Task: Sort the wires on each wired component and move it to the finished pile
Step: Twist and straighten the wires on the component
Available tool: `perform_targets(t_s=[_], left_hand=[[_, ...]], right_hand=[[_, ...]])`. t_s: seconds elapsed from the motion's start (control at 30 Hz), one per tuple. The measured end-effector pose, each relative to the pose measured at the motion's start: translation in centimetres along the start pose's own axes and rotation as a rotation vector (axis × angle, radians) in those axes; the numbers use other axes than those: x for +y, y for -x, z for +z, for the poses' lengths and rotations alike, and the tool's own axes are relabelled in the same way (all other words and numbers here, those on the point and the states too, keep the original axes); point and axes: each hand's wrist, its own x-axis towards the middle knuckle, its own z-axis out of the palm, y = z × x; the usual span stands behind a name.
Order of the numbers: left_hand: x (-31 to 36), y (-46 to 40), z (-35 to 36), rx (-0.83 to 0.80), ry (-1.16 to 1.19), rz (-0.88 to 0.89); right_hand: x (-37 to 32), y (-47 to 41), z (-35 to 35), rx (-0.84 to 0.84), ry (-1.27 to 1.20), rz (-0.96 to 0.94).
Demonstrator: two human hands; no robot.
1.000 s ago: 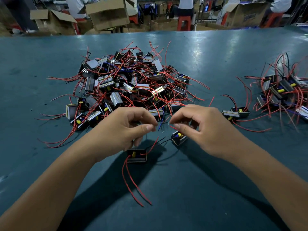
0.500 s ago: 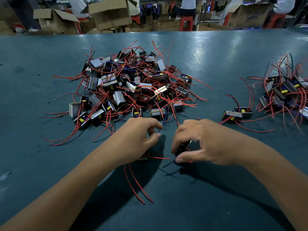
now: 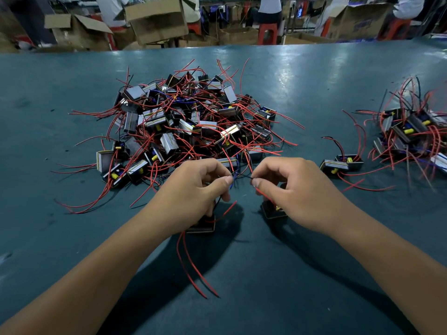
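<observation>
Two small black wired components lie on the green table in front of me. One component sits under my left hand, with two long red wires trailing toward me. The other component sits under my right hand and shows a yellow part. Both hands pinch thin wires between thumb and forefinger, fingertips close together over the gap between the components. My right hand's pinch holds a red wire and a black wire that runs across to my left fingertips. A big tangled pile of components lies just beyond my hands.
A smaller pile of components lies at the right edge, with two components beside it. Cardboard boxes, red stools and people stand beyond the table's far edge. Bare green table lies near me.
Both hands have risen from the table and come together, now pinching wires at fingertip height. The component under my right hand shows again beside its wrist.
</observation>
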Motion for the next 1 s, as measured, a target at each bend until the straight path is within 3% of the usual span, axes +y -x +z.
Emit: perform_targets(t_s=[0.23,0.6,1.0], left_hand=[[0.4,0.1,0.0,-0.019,0.193,-0.051],[0.7,0.3,0.0,-0.031,0.255,-0.031],[0.7,0.3,0.6,-0.017,0.29,-0.026]], right_hand=[[-0.4,0.1,1.2,0.039,-0.408,0.21],[-0.3,0.0,1.7,0.052,-0.435,0.191],[-1.0,0.1,2.5,0.071,-0.638,0.184]])
